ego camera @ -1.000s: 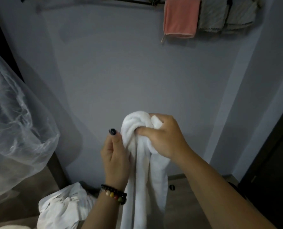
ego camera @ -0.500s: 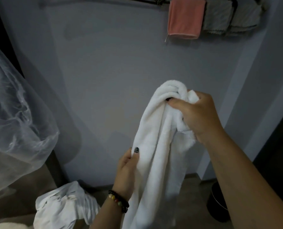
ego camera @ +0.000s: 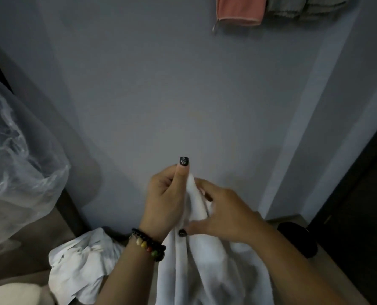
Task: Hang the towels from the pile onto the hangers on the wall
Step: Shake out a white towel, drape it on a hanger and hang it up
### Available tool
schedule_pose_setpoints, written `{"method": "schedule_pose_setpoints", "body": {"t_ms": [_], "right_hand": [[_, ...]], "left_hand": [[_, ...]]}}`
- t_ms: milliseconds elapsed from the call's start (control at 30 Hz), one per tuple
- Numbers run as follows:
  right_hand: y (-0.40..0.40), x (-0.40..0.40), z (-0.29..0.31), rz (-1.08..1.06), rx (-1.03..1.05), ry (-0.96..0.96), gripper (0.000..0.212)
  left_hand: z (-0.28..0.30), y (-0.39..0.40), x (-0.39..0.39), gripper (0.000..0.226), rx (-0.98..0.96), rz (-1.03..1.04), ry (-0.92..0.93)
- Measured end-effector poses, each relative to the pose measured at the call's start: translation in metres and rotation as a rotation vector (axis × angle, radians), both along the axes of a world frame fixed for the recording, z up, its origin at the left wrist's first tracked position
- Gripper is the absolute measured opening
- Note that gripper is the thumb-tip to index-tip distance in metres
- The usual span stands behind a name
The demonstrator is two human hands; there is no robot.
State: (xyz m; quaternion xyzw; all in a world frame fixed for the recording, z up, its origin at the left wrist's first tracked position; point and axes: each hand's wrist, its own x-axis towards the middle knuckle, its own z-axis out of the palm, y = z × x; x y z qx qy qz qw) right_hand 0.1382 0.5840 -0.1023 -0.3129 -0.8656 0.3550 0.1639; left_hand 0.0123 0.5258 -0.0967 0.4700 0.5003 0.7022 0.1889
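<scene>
Two hands meet at the lower centre of the frame on one white towel point(ego camera: 205, 267), which hangs from them down past the bottom edge. The left hand point(ego camera: 166, 203), with a beaded bracelet point(ego camera: 149, 244) on its wrist, pinches an upper edge of the cloth, thumb pointing straight up against it; the right hand point(ego camera: 224, 213) lies just beside it, its fingers point(ego camera: 199, 186) curled into the folds and its thumb pressed across the cloth below. The step looks like finding a corner or edge before hanging. To do it well, I judge, each hand should keep its own edge, draw apart until the cloth lies flat, then lift toward the rail in the upper right. Counted from largest to smallest: one clear plastic bag point(ego camera: 18, 155) at the left; one pile of white towels point(ego camera: 82, 267) at the lower left, its number hidden in the crumple; one towel in hand; one pink towel point(ego camera: 239, 9) and at least one grey towel point(ego camera: 302, 7) already hung at the upper right, the hangers themselves out of view.
</scene>
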Motion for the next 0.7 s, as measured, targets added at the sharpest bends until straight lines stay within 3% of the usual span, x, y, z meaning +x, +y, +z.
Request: {"method": "schedule_pose_setpoints", "body": {"t_ms": [67,100,267,467,700], "right_hand": [[-0.001,-0.014,-0.009,-0.043,0.104,0.051,0.040],[0.001,-0.018,-0.011,-0.084,0.163,0.107,0.028],[0.002,-0.034,-0.004,-0.113,0.375,0.275,0.052],[-0.007,-0.055,0.020,-0.142,0.106,0.431,0.043],[0.018,-0.033,0.064,-0.297,0.028,0.591,0.047]], "left_hand": [[0.005,-0.003,0.000,0.060,0.017,0.036,0.050],[0.007,-0.004,-0.003,0.054,0.038,0.076,0.063],[-0.015,-0.008,-0.029,0.042,0.075,0.320,-0.075],[-0.056,-0.017,-0.027,0.048,0.047,0.459,-0.123],[-0.081,-0.022,-0.029,0.043,-0.113,0.510,-0.156]]}}
